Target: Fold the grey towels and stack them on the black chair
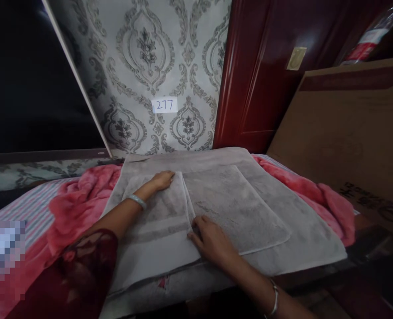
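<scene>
A grey plush towel (229, 208) lies with its left part folded over toward the middle. The folded edge runs from far to near, a little left of centre. At the far end of that edge, my left hand (164, 179) has its fingers closed on the cloth's corner. My right hand (213, 239) grips the same edge closer to me, thumb and fingers bent around it. Beneath the towel spreads a larger grey plush cloth (302, 239); a small pink spot shows near its front.
Pink plush blankets (97, 190) bunch up on both sides, over a striped sheet (37, 206). A cardboard box (352, 146) stands at right, with a bottle (371, 42) above it. A dark screen (33, 79) is at left. Patterned wallpaper bears a "277" label (164, 105).
</scene>
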Tool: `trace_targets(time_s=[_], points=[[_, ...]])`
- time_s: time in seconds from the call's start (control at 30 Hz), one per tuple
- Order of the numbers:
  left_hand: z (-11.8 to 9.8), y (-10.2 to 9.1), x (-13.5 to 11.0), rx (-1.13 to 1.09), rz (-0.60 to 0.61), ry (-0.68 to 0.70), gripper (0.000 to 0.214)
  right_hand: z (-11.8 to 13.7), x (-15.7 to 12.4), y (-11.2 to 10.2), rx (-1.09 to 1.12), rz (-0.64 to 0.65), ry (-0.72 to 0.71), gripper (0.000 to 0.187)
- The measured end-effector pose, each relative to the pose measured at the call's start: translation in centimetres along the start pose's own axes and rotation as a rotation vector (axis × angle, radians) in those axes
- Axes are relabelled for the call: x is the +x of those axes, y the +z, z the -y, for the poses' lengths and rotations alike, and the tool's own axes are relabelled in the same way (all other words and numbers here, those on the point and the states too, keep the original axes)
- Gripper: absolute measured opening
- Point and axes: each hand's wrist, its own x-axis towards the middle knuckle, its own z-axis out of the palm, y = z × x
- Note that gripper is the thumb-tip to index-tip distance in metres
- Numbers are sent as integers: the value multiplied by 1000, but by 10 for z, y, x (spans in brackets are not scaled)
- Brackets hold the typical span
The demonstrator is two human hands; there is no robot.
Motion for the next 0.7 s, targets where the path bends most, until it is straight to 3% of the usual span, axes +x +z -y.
trace_targets(time_s=[0.3,0.4,0.7], points=[[9,11,45,-17,6,-46,27,6,-7,1,38,21,52,21],[12,12,52,-28,12,-52,21,4,-4,4,78,45,96,13],[9,12,59,-118,-59,-21,13,-5,-6,13,145,-59,89,9]])
